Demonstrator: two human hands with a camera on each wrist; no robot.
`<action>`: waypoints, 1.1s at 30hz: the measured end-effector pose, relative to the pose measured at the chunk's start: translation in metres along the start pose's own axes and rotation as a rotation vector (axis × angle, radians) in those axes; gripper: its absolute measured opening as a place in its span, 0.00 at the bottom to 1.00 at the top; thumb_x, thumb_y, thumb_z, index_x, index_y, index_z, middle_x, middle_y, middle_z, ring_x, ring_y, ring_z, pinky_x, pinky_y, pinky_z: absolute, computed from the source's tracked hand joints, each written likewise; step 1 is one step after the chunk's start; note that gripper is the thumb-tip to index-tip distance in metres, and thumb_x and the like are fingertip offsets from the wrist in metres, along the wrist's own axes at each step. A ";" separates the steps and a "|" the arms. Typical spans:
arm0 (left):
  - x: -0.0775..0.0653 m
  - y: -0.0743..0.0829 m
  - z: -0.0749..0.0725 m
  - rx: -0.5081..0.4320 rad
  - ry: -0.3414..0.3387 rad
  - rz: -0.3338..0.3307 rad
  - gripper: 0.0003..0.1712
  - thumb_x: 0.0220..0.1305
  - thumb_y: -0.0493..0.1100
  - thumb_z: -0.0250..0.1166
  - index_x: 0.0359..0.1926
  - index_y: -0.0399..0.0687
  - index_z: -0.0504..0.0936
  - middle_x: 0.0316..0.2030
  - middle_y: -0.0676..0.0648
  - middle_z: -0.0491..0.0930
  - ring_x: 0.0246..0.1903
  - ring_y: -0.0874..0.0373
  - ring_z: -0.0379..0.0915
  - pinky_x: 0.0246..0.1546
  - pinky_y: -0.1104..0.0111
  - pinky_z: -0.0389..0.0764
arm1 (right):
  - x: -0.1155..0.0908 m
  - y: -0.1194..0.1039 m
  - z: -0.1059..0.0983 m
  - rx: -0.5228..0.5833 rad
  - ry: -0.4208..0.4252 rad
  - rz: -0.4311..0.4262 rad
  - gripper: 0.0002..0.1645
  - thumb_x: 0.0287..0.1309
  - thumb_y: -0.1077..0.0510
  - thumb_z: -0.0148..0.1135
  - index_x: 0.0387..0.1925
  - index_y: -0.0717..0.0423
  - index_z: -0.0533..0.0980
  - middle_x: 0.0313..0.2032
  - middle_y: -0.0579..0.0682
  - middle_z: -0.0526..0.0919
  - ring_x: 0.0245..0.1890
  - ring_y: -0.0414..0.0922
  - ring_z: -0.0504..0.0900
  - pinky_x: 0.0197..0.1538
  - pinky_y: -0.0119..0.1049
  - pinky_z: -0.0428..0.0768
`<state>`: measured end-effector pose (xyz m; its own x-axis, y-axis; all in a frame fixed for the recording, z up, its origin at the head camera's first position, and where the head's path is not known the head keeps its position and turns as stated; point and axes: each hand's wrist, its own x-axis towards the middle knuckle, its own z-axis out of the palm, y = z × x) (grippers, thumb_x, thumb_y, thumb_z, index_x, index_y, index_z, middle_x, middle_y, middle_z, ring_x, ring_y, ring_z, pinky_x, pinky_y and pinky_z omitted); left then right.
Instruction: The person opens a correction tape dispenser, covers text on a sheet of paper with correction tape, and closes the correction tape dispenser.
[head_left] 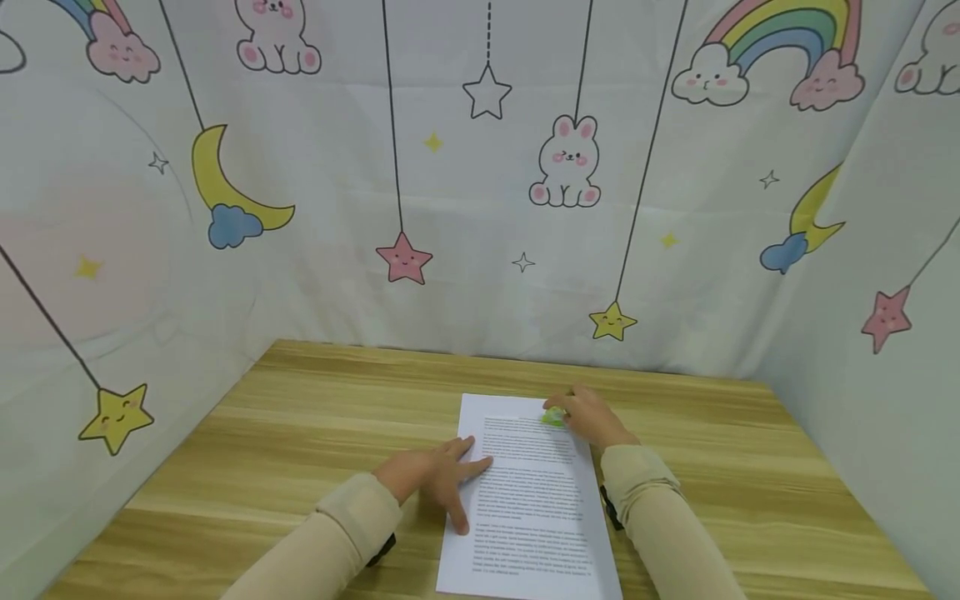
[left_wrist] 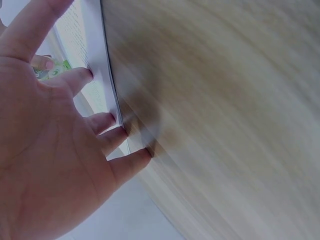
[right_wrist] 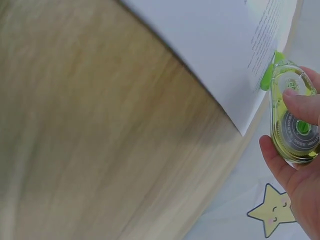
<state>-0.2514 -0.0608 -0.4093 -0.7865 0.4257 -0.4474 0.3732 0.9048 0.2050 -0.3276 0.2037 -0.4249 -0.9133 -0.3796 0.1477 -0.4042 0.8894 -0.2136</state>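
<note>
A printed sheet of paper [head_left: 525, 500] lies on the wooden table, its text running down the page. My left hand [head_left: 448, 479] rests on the sheet's left edge with fingers spread; in the left wrist view the palm of that hand [left_wrist: 55, 145] shows and the fingertips touch the paper edge and the table. Near the top right of the sheet, my right hand [head_left: 592, 415] holds a green correction tape dispenser [head_left: 553, 416]. The right wrist view shows the clear-cased correction tape [right_wrist: 295, 117] pinched between thumb and fingers, its green tip part towards the paper.
The wood-grain table [head_left: 337, 400] extends on both sides of the sheet. Behind it and at both sides hangs a white curtain [head_left: 465, 308] printed with stars, moons, rabbits and rainbows. Dark bands sit at both wrists.
</note>
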 end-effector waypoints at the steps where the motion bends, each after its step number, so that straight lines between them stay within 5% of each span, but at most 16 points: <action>1: 0.000 0.000 0.000 0.000 -0.002 -0.001 0.57 0.38 0.61 0.74 0.69 0.72 0.52 0.73 0.49 0.39 0.72 0.50 0.36 0.66 0.48 0.51 | 0.000 -0.001 0.000 -0.004 0.000 -0.001 0.22 0.55 0.67 0.59 0.48 0.42 0.78 0.42 0.55 0.72 0.41 0.50 0.72 0.44 0.47 0.72; 11: -0.001 0.000 0.000 -0.011 -0.006 0.006 0.57 0.38 0.61 0.74 0.69 0.73 0.53 0.73 0.49 0.39 0.72 0.50 0.36 0.66 0.48 0.50 | 0.002 -0.001 -0.001 -0.094 -0.044 -0.024 0.21 0.58 0.67 0.56 0.47 0.40 0.78 0.48 0.60 0.71 0.48 0.55 0.73 0.49 0.49 0.74; 33: 0.001 0.000 0.002 0.003 0.002 0.011 0.57 0.38 0.62 0.73 0.69 0.72 0.52 0.73 0.49 0.39 0.72 0.49 0.36 0.66 0.47 0.52 | 0.000 0.011 -0.006 -0.089 -0.075 -0.027 0.20 0.59 0.66 0.54 0.47 0.41 0.78 0.55 0.66 0.68 0.57 0.60 0.68 0.55 0.55 0.71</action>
<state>-0.2516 -0.0599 -0.4113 -0.7833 0.4355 -0.4436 0.3833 0.9002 0.2068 -0.3315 0.2146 -0.4215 -0.9048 -0.4185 0.0790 -0.4255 0.8965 -0.1239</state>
